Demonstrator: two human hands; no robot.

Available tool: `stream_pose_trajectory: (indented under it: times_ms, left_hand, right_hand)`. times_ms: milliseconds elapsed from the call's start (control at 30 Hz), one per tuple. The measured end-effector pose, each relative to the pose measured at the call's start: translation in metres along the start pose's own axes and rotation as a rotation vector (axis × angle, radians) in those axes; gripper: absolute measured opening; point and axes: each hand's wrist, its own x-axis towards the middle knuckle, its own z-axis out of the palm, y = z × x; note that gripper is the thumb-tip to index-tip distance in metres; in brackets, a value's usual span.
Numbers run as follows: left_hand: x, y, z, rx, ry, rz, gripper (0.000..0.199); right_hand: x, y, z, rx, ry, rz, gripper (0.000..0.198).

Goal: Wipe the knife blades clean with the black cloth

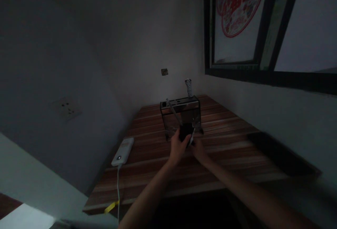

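Note:
My left hand (178, 146) is closed on a small dark, flat-looking object (186, 130) in front of a stand. A thin grey bar (173, 111) slants up and left from that object; whether they are one piece I cannot tell. My right hand (198, 150) is close beside it on the right, its fingers dark and partly hidden. Between the two hands shows a small whitish piece (192, 139), touching the dark object. Just behind stands a box-like stand (181, 106) with a slotted metal top and clear-looking sides. A silvery handle (189, 87) sticks up from its right end.
Everything rests on a wood-grained table (147, 172) in dim light. A white device (123, 151) with a white cable (118, 187) lies at the left edge, near a yellow tag (111, 206). A dark flat slab (281, 153) lies at the right. Walls border the far side and right.

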Motion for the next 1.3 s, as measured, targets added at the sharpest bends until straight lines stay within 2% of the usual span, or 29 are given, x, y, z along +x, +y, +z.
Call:
stream_pose_trajectory:
  times_ms: [167,300,533,833,967,1300]
  left_hand:
    - [0.002,-0.004,-0.006,0.004,-0.031,-0.066,0.033]
    - [0.002,-0.005,-0.007,-0.007,-0.028,-0.062,0.031]
    - [0.003,0.002,-0.008,-0.023,0.045,-0.088,0.030]
    - [0.015,0.018,-0.021,-0.047,0.053,-0.065,0.030]
    - [0.026,0.028,-0.031,-0.077,0.088,-0.048,0.031]
    - [0.060,0.058,-0.061,-0.111,0.200,0.055,0.035]
  right_hand:
    - [0.001,0.001,0.000,-0.071,-0.011,0.044,0.016]
    - [0.001,-0.001,0.000,-0.089,-0.003,0.025,0.018]
    - [0.000,-0.003,0.000,-0.056,-0.040,0.014,0.021]
    - [0.002,-0.006,0.002,-0.103,-0.014,0.056,0.020]
    - [0.002,-0.006,0.004,-0.104,0.012,0.020,0.024]
    - [0.002,0.004,0.007,-0.177,0.030,0.048,0.033]
